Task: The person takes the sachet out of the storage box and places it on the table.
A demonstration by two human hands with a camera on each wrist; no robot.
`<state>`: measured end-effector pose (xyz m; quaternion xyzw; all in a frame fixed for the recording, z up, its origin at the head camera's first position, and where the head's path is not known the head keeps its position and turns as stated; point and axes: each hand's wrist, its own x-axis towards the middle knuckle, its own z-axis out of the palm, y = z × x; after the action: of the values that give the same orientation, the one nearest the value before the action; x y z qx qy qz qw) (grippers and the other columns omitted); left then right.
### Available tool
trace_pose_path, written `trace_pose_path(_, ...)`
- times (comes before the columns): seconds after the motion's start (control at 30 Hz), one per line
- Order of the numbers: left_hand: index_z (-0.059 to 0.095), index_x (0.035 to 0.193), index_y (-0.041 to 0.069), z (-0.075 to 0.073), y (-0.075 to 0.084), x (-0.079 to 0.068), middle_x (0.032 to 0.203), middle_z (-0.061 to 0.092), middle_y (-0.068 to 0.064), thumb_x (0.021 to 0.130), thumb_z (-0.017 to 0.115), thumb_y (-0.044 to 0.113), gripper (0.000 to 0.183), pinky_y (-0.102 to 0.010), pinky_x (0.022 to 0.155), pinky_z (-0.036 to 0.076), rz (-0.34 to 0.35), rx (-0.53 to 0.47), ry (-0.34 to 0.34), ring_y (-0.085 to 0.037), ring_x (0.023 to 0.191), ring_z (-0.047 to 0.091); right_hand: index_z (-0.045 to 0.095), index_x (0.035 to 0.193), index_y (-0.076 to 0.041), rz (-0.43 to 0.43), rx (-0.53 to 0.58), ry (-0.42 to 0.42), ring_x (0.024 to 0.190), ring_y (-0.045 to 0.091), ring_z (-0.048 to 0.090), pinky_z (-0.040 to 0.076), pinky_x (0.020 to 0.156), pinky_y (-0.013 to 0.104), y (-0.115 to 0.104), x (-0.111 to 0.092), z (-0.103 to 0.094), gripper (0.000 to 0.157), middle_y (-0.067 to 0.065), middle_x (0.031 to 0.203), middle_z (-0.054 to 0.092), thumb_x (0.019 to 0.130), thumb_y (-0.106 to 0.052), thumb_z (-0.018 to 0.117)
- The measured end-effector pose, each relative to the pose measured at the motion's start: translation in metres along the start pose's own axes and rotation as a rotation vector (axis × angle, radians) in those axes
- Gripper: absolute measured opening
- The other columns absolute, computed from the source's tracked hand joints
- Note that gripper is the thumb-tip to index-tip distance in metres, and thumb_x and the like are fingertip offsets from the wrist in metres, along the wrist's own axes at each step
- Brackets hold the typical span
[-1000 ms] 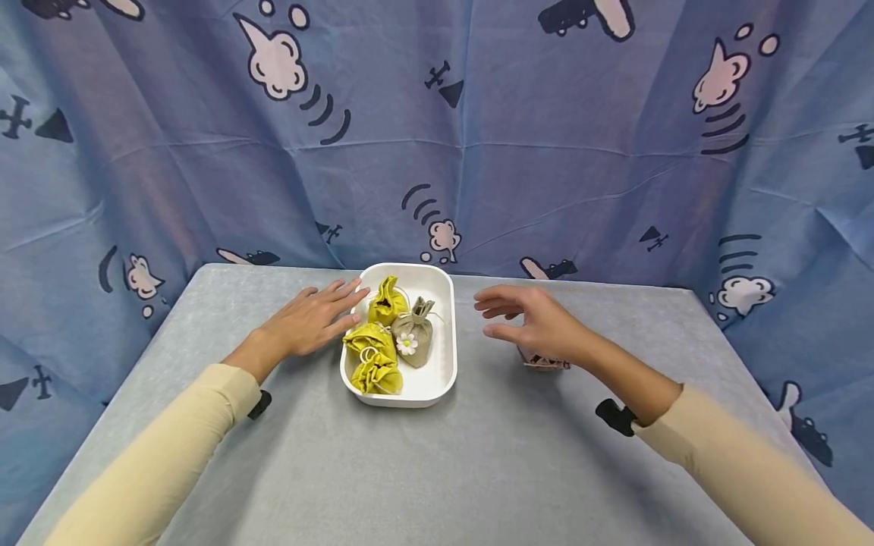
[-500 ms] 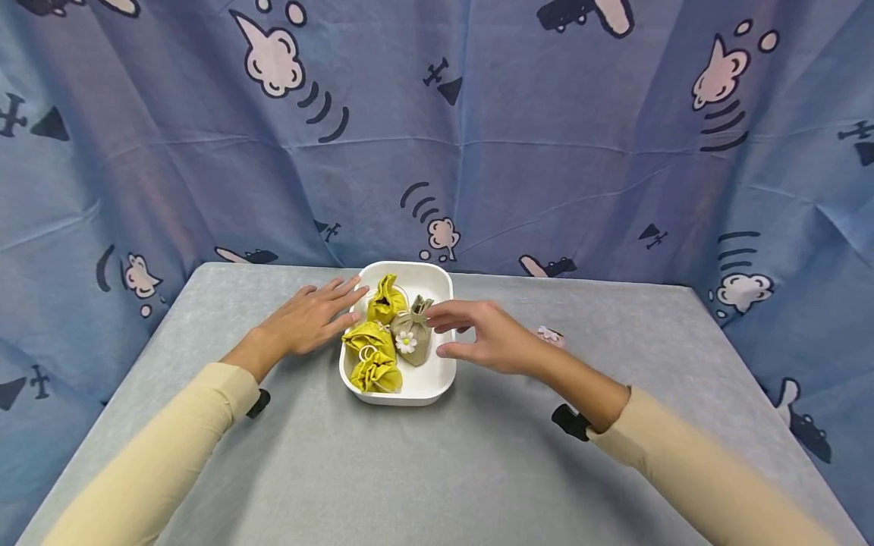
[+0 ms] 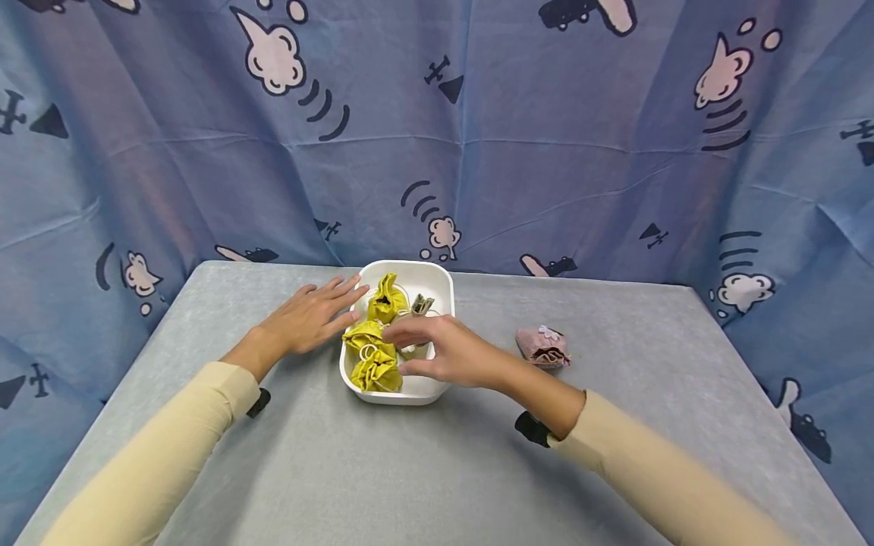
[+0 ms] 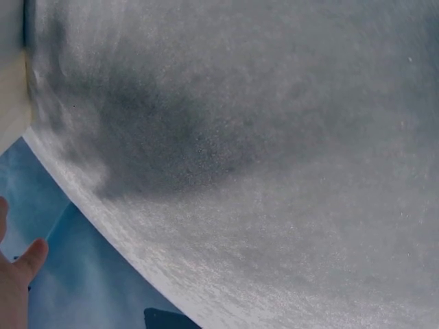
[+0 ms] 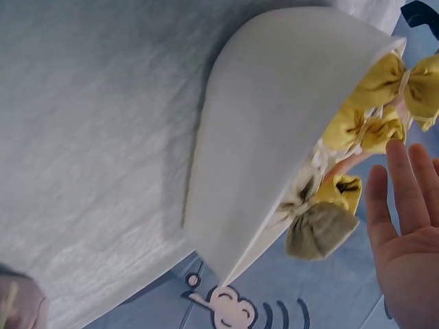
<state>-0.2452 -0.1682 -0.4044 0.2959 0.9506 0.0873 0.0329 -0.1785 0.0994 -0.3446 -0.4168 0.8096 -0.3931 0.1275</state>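
Observation:
My right hand (image 3: 444,350) hovers over the white tray (image 3: 442,284) with fingers and thumb apart, near the lower yellow drawstring pouch (image 3: 378,375). In the right wrist view the right hand (image 5: 410,226) has extended fingers, and nothing is between them. A grey-beige pouch (image 3: 421,305) is partly hidden behind it. Two further yellow pouches, one at the back (image 3: 387,299) and one in the middle (image 3: 367,337), lie along the tray's left side. My left hand (image 3: 303,320) spreads its fingers at the tray's left rim; only a bit of that hand (image 4: 17,277) shows in the left wrist view.
A pink pouch (image 3: 542,347) with a small flower lies on the grey tablecloth (image 3: 382,470), right of the tray. Behind the table's back edge hangs a blue patterned curtain (image 3: 532,189).
My right hand has moved left from above the pink pouch, past the tray's right rim, to over the pouches in the tray. The pink pouch is uncovered. My left hand has stayed put.

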Motion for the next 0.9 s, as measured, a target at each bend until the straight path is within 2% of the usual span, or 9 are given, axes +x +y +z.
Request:
trace_pose_path(0.3,0.019,0.148,0.032,0.000,0.000,0.000,0.154,0.014,0.004,0.098,0.030,0.049,0.054,-0.058,0.105,0.019,-0.004,-0.004,-0.001,-0.025,0.140,0.015,0.057,0.122,-0.003,-0.012,-0.005,-0.031,0.108,0.010,0.058,0.043,0.092,0.021,-0.003,0.011,0.013,0.046,0.005,0.121,0.061,0.078,-0.005,0.073)
trace_pose_path(0.57,0.020,0.148,0.030,0.001,-0.002,0.000,0.154,0.014,0.004,0.098,0.030,0.050,0.055,-0.058,0.105,0.020,0.010,-0.004,0.011,-0.026,0.139,0.016,0.061,0.117,-0.006,-0.084,-0.135,-0.041,0.105,0.005,0.055,0.042,0.092,0.021,0.001,0.017,0.022,0.042,-0.001,0.114,0.063,0.076,-0.006,0.074)
trace_pose_path(0.9,0.018,0.148,0.032,0.001,-0.002,0.001,0.154,0.013,0.004,0.098,0.030,0.050,0.055,-0.059,0.105,0.019,0.007,-0.002,0.000,-0.025,0.139,0.015,0.064,0.114,-0.012,-0.081,-0.205,-0.067,0.105,0.003,0.054,0.040,0.093,0.021,0.002,0.024,0.028,0.037,-0.006,0.110,0.064,0.078,-0.007,0.072)
